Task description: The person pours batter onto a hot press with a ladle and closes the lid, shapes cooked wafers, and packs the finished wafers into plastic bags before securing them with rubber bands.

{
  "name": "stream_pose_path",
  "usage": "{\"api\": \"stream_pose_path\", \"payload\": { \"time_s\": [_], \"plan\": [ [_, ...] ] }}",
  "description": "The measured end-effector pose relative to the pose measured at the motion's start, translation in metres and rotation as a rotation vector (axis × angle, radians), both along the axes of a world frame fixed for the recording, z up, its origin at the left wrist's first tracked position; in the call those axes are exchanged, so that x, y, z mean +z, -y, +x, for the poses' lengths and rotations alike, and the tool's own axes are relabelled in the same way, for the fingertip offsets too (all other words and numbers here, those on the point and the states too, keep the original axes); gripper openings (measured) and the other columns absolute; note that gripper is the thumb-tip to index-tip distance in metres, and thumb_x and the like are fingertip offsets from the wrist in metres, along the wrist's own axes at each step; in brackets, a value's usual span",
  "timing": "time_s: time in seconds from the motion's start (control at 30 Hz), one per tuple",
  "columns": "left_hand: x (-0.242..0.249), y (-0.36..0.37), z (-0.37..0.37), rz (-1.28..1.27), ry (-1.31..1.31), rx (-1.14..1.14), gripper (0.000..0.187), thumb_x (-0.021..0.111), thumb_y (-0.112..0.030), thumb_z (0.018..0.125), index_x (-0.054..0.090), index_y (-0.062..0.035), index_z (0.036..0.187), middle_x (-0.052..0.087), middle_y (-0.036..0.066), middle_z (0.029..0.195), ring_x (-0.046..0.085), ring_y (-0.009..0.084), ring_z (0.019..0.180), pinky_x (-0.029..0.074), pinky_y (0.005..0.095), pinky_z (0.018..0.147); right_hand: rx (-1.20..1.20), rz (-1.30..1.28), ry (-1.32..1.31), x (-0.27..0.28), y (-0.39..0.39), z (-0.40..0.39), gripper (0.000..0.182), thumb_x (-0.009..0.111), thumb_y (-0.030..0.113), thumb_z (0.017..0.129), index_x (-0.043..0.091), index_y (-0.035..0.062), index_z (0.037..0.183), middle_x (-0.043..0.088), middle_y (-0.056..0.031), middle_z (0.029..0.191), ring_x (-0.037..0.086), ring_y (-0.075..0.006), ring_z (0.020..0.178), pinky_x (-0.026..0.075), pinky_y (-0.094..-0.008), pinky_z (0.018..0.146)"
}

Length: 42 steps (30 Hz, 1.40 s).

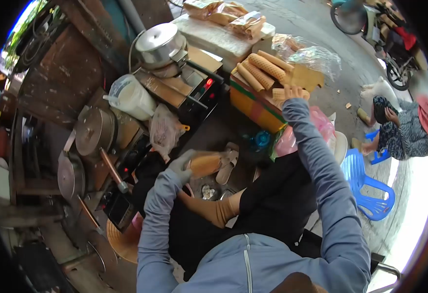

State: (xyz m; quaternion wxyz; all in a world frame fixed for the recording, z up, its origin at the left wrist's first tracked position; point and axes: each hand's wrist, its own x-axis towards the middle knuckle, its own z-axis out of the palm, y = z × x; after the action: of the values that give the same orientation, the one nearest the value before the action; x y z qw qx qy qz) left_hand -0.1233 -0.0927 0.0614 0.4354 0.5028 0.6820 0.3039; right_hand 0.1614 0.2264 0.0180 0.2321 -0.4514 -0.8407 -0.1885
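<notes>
My left hand (pixel 178 168), in a pale glove, is closed around a smooth orange-brown, tapered piece (pixel 206 165) held above my lap; its exact kind is blurred. My right hand (pixel 295 93) reaches out to a box (pixel 258 105) with yellow, red and green sides. Its fingers are closed over a short waffle roll (pixel 278 94) at the box's near top edge. Several longer waffle rolls (pixel 259 75) lie side by side on top, just beyond that hand. A cardboard flap (pixel 307 78) sticks up beside them.
On the left stand round metal waffle irons (pixel 94 131) with long handles, and a shiny lidded one (pixel 157 45). A white batter bucket (pixel 131 97) sits between them. Wrapped packs (pixel 223 13) rest on a foam box. A blue plastic chair (pixel 370 188) and a seated person (pixel 404 124) are at right.
</notes>
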Motion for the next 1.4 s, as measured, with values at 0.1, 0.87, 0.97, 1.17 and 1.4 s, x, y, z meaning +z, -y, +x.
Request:
{"api": "stream_pose_path", "payload": {
  "time_s": [0.1, 0.87, 0.97, 1.17, 1.4],
  "plan": [
    [-0.006, -0.001, -0.008, 0.206, 0.112, 0.011, 0.065, 0.042, 0.006, 0.066, 0.033, -0.0012, 0.130, 0.055, 0.010, 0.105, 0.056, 0.0126, 0.068, 0.046, 0.0238, 0.053, -0.058, -0.121, 0.270, 0.012, -0.012, 0.002, 0.031, 0.047, 0.017, 0.074, 0.049, 0.0109, 0.104, 0.052, -0.0085, 0.102, 0.049, -0.0273, 0.097, 0.041, -0.0451, 0.071],
    [0.245, -0.066, 0.001, -0.058, -0.190, -0.134, 0.046, 0.047, -0.004, 0.074, 0.049, -0.0042, 0.120, 0.056, 0.006, 0.072, 0.052, 0.0116, 0.053, 0.043, 0.0250, 0.047, 1.329, -1.348, -0.959, 0.280, 0.065, -0.020, 0.051, 0.054, 0.012, 0.079, 0.036, 0.0079, 0.126, 0.043, -0.0141, 0.124, 0.048, -0.0300, 0.109, 0.043, -0.0468, 0.087],
    [0.251, -0.060, 0.006, -0.041, -0.230, -0.160, 0.046, 0.047, -0.005, 0.073, 0.049, -0.0049, 0.120, 0.056, 0.006, 0.072, 0.053, 0.0120, 0.054, 0.043, 0.0254, 0.047, 1.344, -0.853, -0.581, 0.282, 0.101, -0.039, 0.060, 0.063, -0.008, 0.064, 0.041, -0.0010, 0.119, 0.049, -0.0148, 0.117, 0.053, -0.0257, 0.102, 0.046, -0.0384, 0.085],
    [0.253, -0.050, 0.020, -0.028, -0.217, -0.207, 0.047, 0.047, -0.006, 0.073, 0.049, -0.0062, 0.120, 0.057, 0.007, 0.073, 0.054, 0.0128, 0.055, 0.044, 0.0261, 0.049, 0.987, -0.905, -0.136, 0.304, 0.178, -0.054, 0.043, 0.064, 0.005, 0.066, 0.050, 0.0026, 0.107, 0.057, -0.0064, 0.093, 0.056, -0.0146, 0.086, 0.044, -0.0254, 0.078],
    [0.258, -0.039, 0.044, -0.053, -0.161, -0.245, 0.047, 0.047, -0.007, 0.073, 0.049, -0.0078, 0.120, 0.058, 0.007, 0.074, 0.055, 0.0138, 0.057, 0.046, 0.0270, 0.051, 1.043, -0.547, 0.371, 0.320, 0.220, -0.048, 0.025, 0.056, 0.012, 0.077, 0.054, 0.0040, 0.101, 0.059, -0.0080, 0.085, 0.057, -0.0180, 0.077, 0.045, -0.0271, 0.069]
  ]
}}
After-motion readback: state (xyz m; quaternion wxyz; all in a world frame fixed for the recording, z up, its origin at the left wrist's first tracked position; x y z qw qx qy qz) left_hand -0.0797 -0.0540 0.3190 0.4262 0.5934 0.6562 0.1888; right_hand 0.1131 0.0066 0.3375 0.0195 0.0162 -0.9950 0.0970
